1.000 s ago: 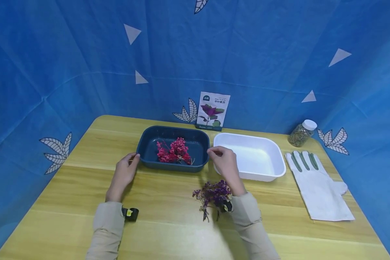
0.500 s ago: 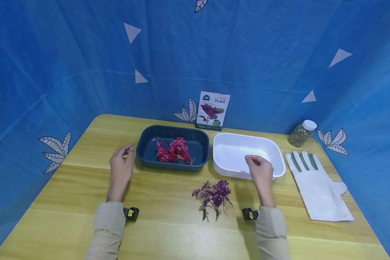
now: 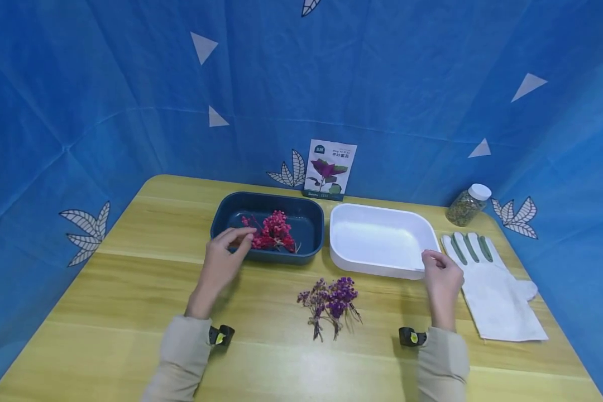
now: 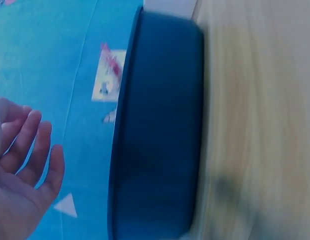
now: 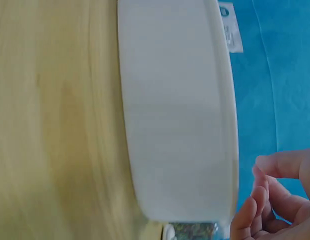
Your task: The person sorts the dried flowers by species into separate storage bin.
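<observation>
My left hand [image 3: 223, 265] is over the front left rim of the dark blue tray [image 3: 309, 226], its fingertips close to the pink dried flowers [image 3: 277, 226] lying inside. In the left wrist view its fingers [image 4: 42, 152] are loosely bent with nothing between them. My right hand [image 3: 443, 279] is at the front right corner of the white tray [image 3: 382, 243]. Thumb and forefinger come together in the right wrist view, and no object shows between the fingertips [image 5: 262, 162]. Two small bunches of purple dried flowers [image 3: 341, 296] lie on the table in front of the trays.
A seed packet [image 3: 330, 170] leans against the blue cloth [image 3: 407, 84] behind the trays. To the right stand a lidded jar [image 3: 467, 206] of dried bits and a white glove [image 3: 497, 301] with green-striped fingers. The wooden table [image 3: 261, 357] extends in front.
My right hand has moved right, from the gap between the trays across to the white tray's far corner. My left hand left the dark tray's left side and now reaches over it. The trays stayed put.
</observation>
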The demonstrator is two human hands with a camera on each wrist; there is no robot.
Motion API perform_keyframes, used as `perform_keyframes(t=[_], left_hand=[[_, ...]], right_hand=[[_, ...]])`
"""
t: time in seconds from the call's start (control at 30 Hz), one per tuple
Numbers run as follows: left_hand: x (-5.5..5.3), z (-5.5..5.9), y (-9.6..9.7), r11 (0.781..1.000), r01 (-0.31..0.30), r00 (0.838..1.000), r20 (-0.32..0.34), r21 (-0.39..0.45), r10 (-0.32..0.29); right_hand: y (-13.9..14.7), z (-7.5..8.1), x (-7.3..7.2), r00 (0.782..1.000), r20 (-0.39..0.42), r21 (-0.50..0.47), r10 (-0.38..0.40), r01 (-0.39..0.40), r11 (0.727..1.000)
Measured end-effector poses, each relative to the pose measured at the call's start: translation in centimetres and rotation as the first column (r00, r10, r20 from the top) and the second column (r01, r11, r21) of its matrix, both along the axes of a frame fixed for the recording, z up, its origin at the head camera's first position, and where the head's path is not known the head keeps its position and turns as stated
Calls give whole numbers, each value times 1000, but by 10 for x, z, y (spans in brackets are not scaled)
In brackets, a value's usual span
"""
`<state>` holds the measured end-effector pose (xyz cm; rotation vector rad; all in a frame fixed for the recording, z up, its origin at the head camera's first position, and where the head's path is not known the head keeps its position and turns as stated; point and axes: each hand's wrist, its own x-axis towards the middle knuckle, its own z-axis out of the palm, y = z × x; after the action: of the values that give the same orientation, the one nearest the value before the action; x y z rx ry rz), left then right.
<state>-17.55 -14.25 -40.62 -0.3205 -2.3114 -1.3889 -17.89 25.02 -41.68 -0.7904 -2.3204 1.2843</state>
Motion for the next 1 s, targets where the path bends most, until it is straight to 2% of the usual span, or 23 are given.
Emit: perform_keyframes(t=[0.17, 0.33, 0.5, 0.63, 0.7, 0.83, 1.0], left_hand=[[4, -4, 21, 990, 135, 989, 59, -38, -133], [13, -9, 46, 967, 243, 964, 132, -80, -232], [23, -14, 70, 924, 370, 917, 200, -93, -346], [30, -20, 84, 890, 444, 874, 268, -99, -406], [31, -24, 90, 872, 478, 855, 281, -104, -436], [34, -28, 100, 849, 520, 829, 298, -99, -473], [36, -29, 112, 855, 501, 833, 343, -137, -433]], right_hand=[[11, -5, 3, 997, 47, -44, -65, 67, 997], [18, -11, 6, 993, 95, -84, -67, 75, 994], [22, -15, 9, 993, 109, -95, -44, 55, 994], [25, -18, 9, 993, 116, -105, -27, 39, 994], [26, -20, 9, 993, 112, -108, -30, 42, 993], [27, -22, 8, 993, 112, -114, -31, 44, 992], [28, -21, 8, 994, 106, -115, -35, 48, 992]])
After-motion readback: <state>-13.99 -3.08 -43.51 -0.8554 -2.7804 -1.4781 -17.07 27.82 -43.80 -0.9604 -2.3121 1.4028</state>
